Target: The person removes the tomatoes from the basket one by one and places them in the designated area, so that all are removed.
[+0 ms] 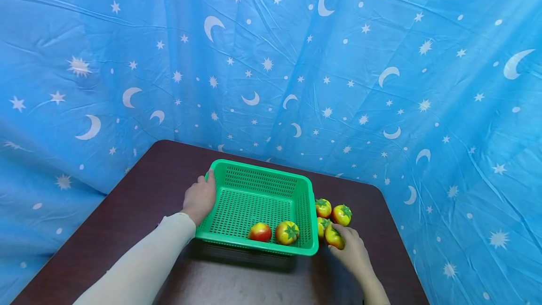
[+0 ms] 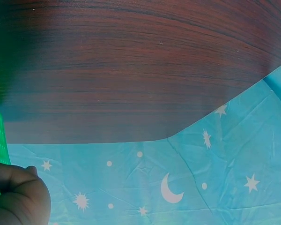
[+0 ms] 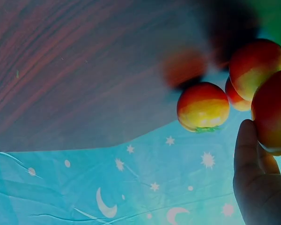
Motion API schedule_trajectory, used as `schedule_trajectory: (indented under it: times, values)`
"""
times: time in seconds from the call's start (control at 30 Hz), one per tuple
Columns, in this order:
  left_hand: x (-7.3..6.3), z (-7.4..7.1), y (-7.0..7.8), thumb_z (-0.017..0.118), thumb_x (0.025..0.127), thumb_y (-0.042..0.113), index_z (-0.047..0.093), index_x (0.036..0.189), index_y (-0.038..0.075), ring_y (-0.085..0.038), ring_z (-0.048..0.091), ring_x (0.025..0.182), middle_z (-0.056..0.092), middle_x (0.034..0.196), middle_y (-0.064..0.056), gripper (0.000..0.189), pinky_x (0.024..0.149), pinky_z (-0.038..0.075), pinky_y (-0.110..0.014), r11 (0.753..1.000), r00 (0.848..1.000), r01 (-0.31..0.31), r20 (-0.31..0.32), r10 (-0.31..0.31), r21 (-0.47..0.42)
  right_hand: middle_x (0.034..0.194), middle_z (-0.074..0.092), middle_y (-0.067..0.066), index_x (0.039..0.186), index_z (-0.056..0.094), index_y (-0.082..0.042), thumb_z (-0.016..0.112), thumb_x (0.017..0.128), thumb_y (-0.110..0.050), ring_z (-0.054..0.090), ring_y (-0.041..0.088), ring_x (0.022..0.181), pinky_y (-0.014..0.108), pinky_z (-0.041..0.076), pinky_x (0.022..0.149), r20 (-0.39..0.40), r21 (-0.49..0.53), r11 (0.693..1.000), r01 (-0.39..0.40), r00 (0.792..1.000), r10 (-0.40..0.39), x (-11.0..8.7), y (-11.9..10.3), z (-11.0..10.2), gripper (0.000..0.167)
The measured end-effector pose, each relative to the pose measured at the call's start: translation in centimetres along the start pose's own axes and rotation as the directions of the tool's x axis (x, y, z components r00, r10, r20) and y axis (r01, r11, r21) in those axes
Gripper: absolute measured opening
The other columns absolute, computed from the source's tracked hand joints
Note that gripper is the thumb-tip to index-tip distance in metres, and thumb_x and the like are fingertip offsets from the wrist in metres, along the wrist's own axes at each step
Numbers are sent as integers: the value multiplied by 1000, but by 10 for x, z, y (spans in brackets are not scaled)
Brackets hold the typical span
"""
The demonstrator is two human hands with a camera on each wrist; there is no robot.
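A green plastic basket (image 1: 254, 166) stands on the table, two red-and-yellow tomatoes inside along its near wall: a redder one (image 1: 260, 233) and one with its green leafy top showing (image 1: 287, 233). My left hand (image 1: 200, 199) grips the basket's left rim. To the right of the basket, my right hand (image 1: 352, 250) holds a tomato (image 1: 334, 236) between thumb and fingers; the right wrist view shows this tomato (image 3: 274, 115) against the fingers. Beside it are three more tomatoes, at the back (image 1: 323, 207), at the right (image 1: 342, 214) and near the basket wall (image 1: 322, 226).
The dark brown wooden table (image 1: 148, 192) has rounded far corners. Behind it and on both sides hangs a blue curtain (image 1: 271, 84) with white moons and stars, close to the table's edges.
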State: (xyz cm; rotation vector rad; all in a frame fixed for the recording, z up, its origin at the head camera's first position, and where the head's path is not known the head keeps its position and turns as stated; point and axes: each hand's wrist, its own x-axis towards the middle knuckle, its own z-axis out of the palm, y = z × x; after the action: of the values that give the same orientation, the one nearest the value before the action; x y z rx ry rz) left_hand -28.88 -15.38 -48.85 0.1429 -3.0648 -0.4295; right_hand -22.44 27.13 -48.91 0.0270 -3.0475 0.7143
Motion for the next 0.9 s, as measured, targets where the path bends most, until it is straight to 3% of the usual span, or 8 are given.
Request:
schedule_trajectory:
  times: [0.33, 0.57, 0.9]
  values:
    - [1, 2, 0, 40, 103, -1, 16, 158, -4, -26, 55, 69, 54, 111, -29, 60, 56, 50, -40, 1000, 1000, -1, -9, 1, 3, 136, 55, 27, 134, 62, -12, 80, 80, -15, 56, 44, 116, 62, 51, 91, -13, -26, 1000, 4, 1000, -4, -5, 2, 0, 57]
    - [-1, 0, 1, 43, 102, -1, 15, 159, -2, -25, 55, 69, 53, 114, -29, 63, 55, 50, -38, 1000, 1000, 8, 0, -8, 1, 131, 58, 23, 131, 64, -14, 82, 79, -17, 58, 38, 110, 58, 52, 88, 16, -32, 999, 3, 1000, -3, -11, 6, 7, 55]
    - [-2, -1, 2, 46, 101, -2, 15, 159, -2, -24, 54, 68, 54, 113, -28, 66, 54, 49, -37, 1000, 1000, 13, 5, -13, 4, 130, 58, 23, 129, 65, -15, 84, 76, -16, 58, 39, 107, 57, 52, 84, 45, -41, 999, -5, 999, 7, -14, 8, 18, 56]
